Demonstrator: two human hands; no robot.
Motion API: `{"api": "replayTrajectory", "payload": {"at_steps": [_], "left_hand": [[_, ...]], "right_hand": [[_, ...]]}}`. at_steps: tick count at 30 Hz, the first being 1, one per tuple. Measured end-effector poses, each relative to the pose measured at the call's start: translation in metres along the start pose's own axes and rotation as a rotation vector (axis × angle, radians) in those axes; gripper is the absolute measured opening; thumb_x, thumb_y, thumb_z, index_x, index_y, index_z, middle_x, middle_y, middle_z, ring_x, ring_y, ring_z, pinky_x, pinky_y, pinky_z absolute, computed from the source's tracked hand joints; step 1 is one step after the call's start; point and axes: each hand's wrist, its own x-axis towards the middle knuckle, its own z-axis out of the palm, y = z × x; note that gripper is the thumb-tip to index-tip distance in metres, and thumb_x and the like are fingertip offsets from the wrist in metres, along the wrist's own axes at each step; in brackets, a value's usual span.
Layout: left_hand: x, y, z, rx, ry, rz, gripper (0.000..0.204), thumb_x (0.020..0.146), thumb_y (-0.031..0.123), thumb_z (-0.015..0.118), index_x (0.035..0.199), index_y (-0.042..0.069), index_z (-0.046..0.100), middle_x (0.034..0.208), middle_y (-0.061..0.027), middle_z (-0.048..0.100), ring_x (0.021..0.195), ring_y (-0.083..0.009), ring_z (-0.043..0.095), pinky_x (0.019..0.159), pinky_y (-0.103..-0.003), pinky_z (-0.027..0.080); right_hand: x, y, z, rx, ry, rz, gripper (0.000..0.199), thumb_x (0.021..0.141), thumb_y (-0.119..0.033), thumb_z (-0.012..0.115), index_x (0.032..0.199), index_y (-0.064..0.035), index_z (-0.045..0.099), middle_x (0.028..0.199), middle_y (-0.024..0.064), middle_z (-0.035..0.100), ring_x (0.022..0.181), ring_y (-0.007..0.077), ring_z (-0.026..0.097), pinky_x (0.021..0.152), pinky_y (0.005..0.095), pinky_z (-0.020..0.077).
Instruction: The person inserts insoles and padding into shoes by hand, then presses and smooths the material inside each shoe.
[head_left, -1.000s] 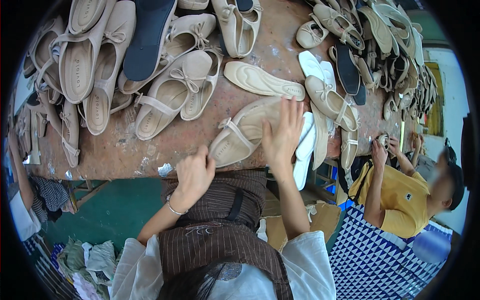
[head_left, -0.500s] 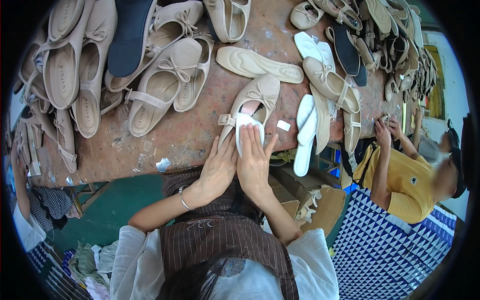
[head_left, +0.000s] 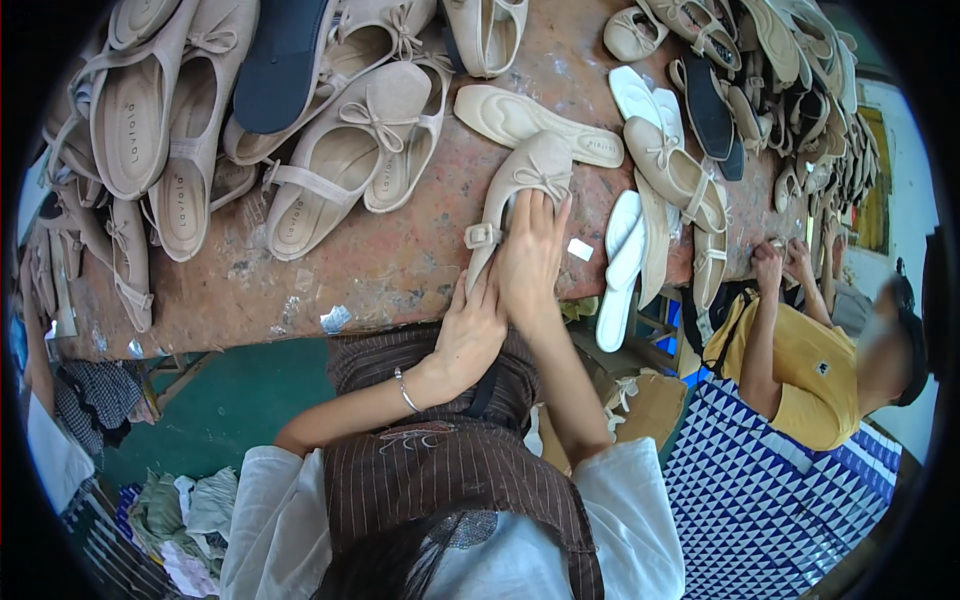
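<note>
A beige flat shoe (head_left: 540, 160) with a bow and a buckled strap lies at the table's front, toe pointing away from me. My left hand (head_left: 468, 340) is closed round its heel end, fingers at the back edge. My right hand (head_left: 532, 262) reaches into the shoe's opening with its fingers stretched out; the fingertips are hidden inside. The white insole is out of sight under that hand. Just beyond the toe lies a beige insole (head_left: 540, 125). To the right is a small white label (head_left: 580, 249).
Beige shoes (head_left: 345, 165) crowd the worn table's (head_left: 400, 265) left side, with a dark sole (head_left: 285, 70) among them. White insoles (head_left: 620, 265) and another bow shoe (head_left: 675, 170) lie right. A co-worker in yellow (head_left: 785, 365) works at the right. Below stands a cardboard box (head_left: 645, 405).
My right hand has slid forward, its fingers going from the white insole's top into the shoe, and the insole is now covered. My left hand stays at the heel. The view has shifted slightly.
</note>
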Motion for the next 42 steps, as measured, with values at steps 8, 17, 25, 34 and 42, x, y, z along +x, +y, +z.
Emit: {"api": "replayTrajectory", "payload": {"at_steps": [8,17,25,34,42], "left_hand": [[0.001,-0.001,-0.001,-0.109,0.061,-0.031,0.057,0.090,0.022,0.055,0.137,-0.010,0.054,0.150,-0.0289,0.045,0.144,-0.0404,0.038,0.116,-0.054,0.035],[0.009,-0.005,-0.004,-0.064,0.099,0.018,0.048,0.084,0.014,0.058,0.125,-0.011,0.062,0.139,-0.0292,0.051,0.135,-0.0443,0.044,0.113,-0.055,0.039],[0.011,-0.004,-0.006,-0.078,0.082,-0.001,0.051,0.086,0.010,0.057,0.133,-0.011,0.056,0.144,-0.0305,0.048,0.138,-0.0420,0.045,0.114,-0.052,0.039],[0.028,-0.007,-0.020,-0.092,0.182,-0.027,0.050,0.083,0.015,0.063,0.128,-0.005,0.056,0.141,-0.0284,0.051,0.134,-0.0386,0.049,0.115,-0.050,0.038],[0.074,-0.075,-0.134,-0.703,0.443,0.150,0.016,0.063,0.000,0.064,0.069,0.000,0.049,0.090,-0.0137,0.057,0.079,-0.0286,0.057,0.071,-0.034,0.047]], "right_hand": [[-0.003,-0.030,-0.027,-0.026,-0.174,0.109,0.058,0.079,0.001,0.056,0.133,0.0205,0.048,0.137,0.0387,0.052,0.136,0.0498,0.046,0.120,0.0592,0.0235],[0.017,0.003,0.008,-0.220,0.059,0.107,0.033,0.086,-0.006,0.056,0.116,0.0071,0.056,0.110,0.0218,0.065,0.112,0.0359,0.063,0.120,0.0581,0.0222],[0.031,0.016,0.017,-0.385,0.060,-0.001,0.021,0.082,-0.008,0.058,0.097,0.0036,0.068,0.097,0.0218,0.068,0.100,0.0352,0.067,0.123,0.0600,0.0153],[0.040,0.035,-0.006,-0.099,0.135,-0.288,0.018,0.082,-0.005,0.060,0.088,0.0059,0.074,0.081,0.0196,0.073,0.087,0.0354,0.073,0.116,0.0597,0.0309],[0.091,0.114,-0.046,0.327,0.183,0.174,0.039,0.086,0.000,0.062,0.125,0.0009,0.067,0.117,0.0227,0.070,0.107,0.0347,0.068,0.099,0.0388,0.0517]]}}
